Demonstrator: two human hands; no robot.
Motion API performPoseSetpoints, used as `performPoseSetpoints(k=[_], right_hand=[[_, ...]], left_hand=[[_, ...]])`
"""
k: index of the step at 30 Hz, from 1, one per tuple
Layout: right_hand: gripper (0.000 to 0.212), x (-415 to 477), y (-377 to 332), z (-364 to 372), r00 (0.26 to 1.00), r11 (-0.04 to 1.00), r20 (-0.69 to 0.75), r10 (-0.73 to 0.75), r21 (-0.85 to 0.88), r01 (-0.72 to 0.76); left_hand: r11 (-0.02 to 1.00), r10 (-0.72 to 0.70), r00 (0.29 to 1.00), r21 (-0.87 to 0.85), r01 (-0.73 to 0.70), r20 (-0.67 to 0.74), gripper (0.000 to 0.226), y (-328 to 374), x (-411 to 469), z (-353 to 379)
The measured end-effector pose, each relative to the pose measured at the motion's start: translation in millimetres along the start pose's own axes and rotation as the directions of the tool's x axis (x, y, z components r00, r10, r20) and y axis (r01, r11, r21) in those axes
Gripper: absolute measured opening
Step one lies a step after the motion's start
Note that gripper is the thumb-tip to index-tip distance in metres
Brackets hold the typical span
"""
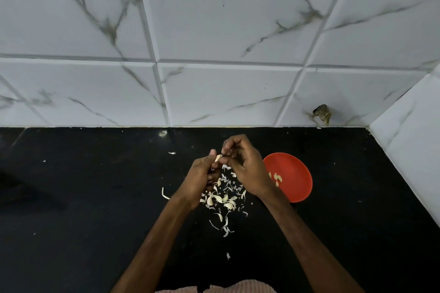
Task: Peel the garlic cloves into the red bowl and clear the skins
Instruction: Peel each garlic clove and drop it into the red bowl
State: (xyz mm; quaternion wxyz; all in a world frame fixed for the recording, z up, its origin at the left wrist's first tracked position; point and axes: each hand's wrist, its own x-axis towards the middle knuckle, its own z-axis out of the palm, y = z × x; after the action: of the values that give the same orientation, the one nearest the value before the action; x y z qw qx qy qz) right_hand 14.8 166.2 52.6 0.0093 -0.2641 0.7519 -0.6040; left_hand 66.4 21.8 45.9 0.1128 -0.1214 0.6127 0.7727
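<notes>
Black counter (95,197), with the bowl (300,173) as landmark. Just left of the bowl and raised off the counter, the left hand (202,178) curls round one clove (218,157), and the right hand (242,169), overlapping the bowl's left rim, pinches its tip. Skins (223,200) lie scattered left of the bowl, and peeled cloves (277,177) lie inside it. Risks: the clove may slip from the pinch into the skins, and loosened skin may drift into the bowl.
</notes>
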Motion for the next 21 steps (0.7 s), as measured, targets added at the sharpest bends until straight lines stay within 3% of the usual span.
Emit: performPoseSetpoints(k=[6,11,14,21], right_hand=[[0.043,4,-3,0,1.000,1.000,0.024,0.011,-0.015,-0.010],[0.045,6,-2,0,0.992,0.997,0.124,0.038,-0.071,-0.029],[0.052,7,0,-2,0.984,0.990,0.178,0.027,-0.140,-0.002],[0.045,5,-1,-4,0.980,0.970,0.196,-0.046,-0.224,0.090]], left_hand=[[0.997,-0.058,0.998,-0.045,0.059,0.028,0.050,1,-1,3],[0.988,-0.122,0.992,-0.090,0.124,0.026,0.052,0,-2,5],[0.989,-0.117,0.993,-0.094,0.117,0.006,0.048,0,-4,10],[0.957,-0.192,0.981,-0.216,0.193,0.023,0.053,3,-6,15]])
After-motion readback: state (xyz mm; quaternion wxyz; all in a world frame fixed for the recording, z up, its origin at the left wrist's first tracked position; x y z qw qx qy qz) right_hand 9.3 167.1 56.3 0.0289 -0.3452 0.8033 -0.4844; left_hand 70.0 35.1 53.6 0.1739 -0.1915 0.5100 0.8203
